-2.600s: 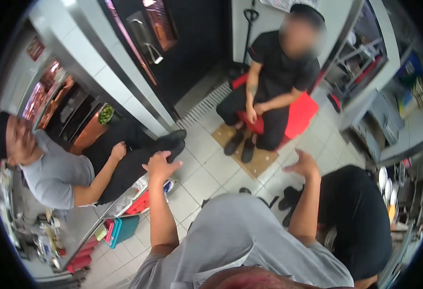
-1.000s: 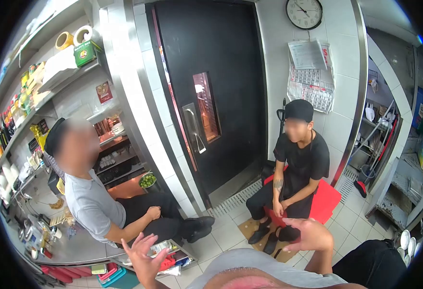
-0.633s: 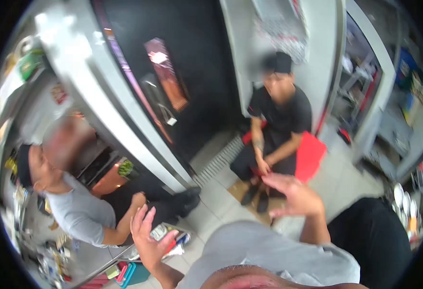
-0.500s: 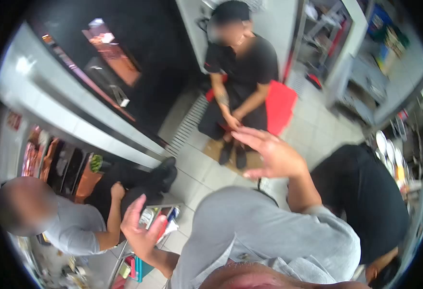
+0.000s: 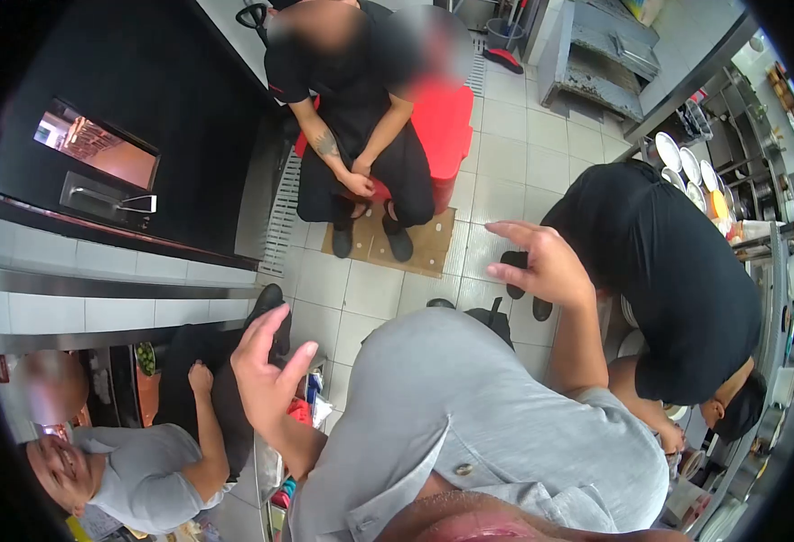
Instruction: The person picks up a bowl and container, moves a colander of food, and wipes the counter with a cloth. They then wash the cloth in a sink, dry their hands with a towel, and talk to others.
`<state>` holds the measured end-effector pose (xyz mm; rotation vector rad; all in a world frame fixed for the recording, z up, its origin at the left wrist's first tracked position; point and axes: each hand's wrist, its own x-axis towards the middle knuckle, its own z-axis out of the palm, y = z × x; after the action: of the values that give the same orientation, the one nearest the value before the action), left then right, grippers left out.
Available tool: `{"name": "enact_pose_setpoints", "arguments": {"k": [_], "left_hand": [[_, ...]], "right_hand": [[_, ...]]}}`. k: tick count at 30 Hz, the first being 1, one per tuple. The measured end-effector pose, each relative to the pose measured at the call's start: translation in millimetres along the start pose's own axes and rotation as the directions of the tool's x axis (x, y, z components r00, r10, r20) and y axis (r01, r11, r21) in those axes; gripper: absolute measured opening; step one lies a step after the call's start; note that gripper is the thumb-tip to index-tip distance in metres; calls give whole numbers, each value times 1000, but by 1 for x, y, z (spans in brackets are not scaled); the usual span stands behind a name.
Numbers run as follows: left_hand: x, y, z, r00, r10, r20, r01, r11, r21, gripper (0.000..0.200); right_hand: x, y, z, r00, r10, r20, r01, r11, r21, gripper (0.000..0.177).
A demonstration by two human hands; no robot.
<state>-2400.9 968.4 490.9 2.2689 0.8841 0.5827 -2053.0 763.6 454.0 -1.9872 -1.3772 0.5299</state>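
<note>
My left hand (image 5: 266, 375) is raised on the left with thumb and fingers apart, and it holds nothing. My right hand (image 5: 549, 266) is held up in front of me, also bare, its fingers stretched out and the thumb apart. Both hover in the air above the tiled floor (image 5: 374, 294), touching nothing. Behind my left hand, in the view, are the dark-trousered legs of a seated person in a grey shirt (image 5: 148, 470). Nearest to my right hand in the view is a bending person in black (image 5: 686, 280).
Ahead, a person in black (image 5: 352, 117) sits on a red seat (image 5: 442, 135), feet on flattened cardboard (image 5: 428, 248). A black door with a handle (image 5: 139, 203) stands to the left. Stacked white dishes (image 5: 668, 152) fill shelving at right. A metal unit (image 5: 596, 59) stands farther back.
My view has shifted and sharpened, so the seated person in black now appears higher and farther left. The bending person at right shows more fully. My hands remain raised and spread.
</note>
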Motion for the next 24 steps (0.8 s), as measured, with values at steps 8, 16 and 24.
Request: {"name": "enact_pose_setpoints", "arguments": {"k": [8,16,24], "left_hand": [[1,-58,-27,1000,12,3,-12,999,52,53],[-14,-173,-56,974,-7,-228,57,975,214,104],[105,-125,-56,837,-40,-546,139,980,142,103]], "right_hand": [[-46,-8,58,982,186,-44,-185,982,31,58],[-30,-14,143,963,246,113,-269,815,513,94],[52,-12,110,996,27,86,-87,520,850,98]]}}
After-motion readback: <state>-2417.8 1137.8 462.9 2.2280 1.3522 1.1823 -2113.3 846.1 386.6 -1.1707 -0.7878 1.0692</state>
